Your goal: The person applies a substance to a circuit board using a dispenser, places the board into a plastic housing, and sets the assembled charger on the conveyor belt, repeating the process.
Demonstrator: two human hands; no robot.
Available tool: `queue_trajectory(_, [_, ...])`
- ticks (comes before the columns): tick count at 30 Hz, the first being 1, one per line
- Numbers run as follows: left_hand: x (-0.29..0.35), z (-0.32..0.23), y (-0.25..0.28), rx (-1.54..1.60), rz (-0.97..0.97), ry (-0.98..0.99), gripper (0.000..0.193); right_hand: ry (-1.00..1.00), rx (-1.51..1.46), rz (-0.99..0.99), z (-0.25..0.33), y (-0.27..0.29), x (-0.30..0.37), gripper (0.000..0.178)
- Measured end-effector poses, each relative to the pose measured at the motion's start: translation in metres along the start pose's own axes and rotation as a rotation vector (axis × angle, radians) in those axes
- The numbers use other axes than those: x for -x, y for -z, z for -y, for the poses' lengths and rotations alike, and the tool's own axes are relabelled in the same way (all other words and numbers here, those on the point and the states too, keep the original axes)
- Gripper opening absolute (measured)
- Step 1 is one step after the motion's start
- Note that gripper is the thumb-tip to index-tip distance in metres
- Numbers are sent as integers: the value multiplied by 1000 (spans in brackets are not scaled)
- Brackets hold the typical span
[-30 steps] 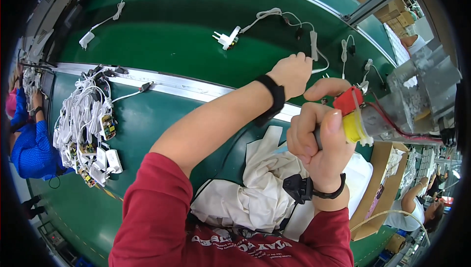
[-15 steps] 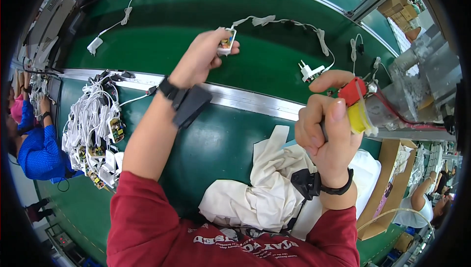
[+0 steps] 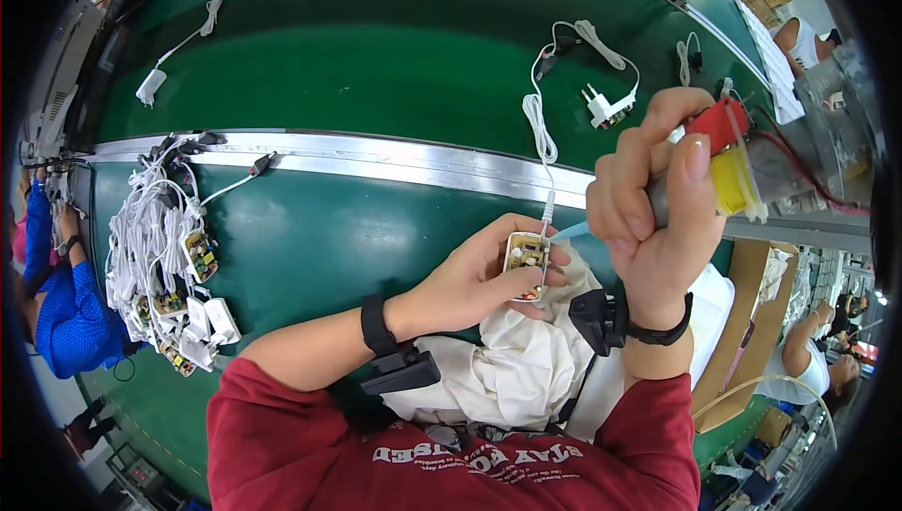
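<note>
My left hand [image 3: 474, 276] holds an opened white power adapter [image 3: 522, 255] above the near worktop, its circuit board facing up. The thumb lies over the lower part of the board. A white cord [image 3: 538, 126] runs from the adapter's top onto the green belt. My right hand [image 3: 648, 206] is wrapped round a grey cylindrical tool [image 3: 794, 178] with a red block and a yellow wrapped band. A pale blue tapered tip [image 3: 569, 231] reaches from beside the right fingers to the adapter's upper right edge; its join to the tool is hidden.
A heap of white corded adapters [image 3: 155, 239] lies at left on the worktop. Another adapter with plug pins [image 3: 606, 107] and a white one [image 3: 150, 86] rest on the belt [image 3: 376, 60]. White cloth [image 3: 507, 370] lies before me; a cardboard box [image 3: 742, 351] stands right. Other people sit at both sides.
My left hand has come back from the belt toward me and to the right, bringing the opened adapter and its cord. My right hand has shifted slightly right with the tool.
</note>
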State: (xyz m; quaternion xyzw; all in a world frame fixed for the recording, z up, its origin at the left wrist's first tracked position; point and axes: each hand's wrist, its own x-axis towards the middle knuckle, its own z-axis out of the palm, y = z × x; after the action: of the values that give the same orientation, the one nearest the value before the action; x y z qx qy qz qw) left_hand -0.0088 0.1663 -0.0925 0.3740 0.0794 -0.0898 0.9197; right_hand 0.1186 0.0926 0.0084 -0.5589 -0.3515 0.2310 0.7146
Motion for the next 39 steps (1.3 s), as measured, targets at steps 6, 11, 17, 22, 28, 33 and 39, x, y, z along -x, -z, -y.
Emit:
queue_trajectory(6, [1,2,5,111,61,-36,40,-20,-18,24,-2,-1,2,30])
queue_trajectory(11, [1,1,6,120,79,-42,41,-29,-17,40,-1,0,0,28])
queue_trajectory(17, [0,-1,8,129,75,-33,41,-37,83,45,6,-3,0,28])
queue_trajectory(22, [-2,-2,14,149,-32,-49,38,-45,12,101,6,-5,6,30])
queue_trajectory(28, [-1,-5,16,269,-19,-110,36,-16,-68,246,-1,-4,8,31])
queue_trajectory(33, [-2,-4,18,282,-17,-118,36,-80,94,103,6,-10,10,34])
queue_trajectory(39, [-4,-5,16,399,26,-94,39,-50,46,141,2,-6,12,36])
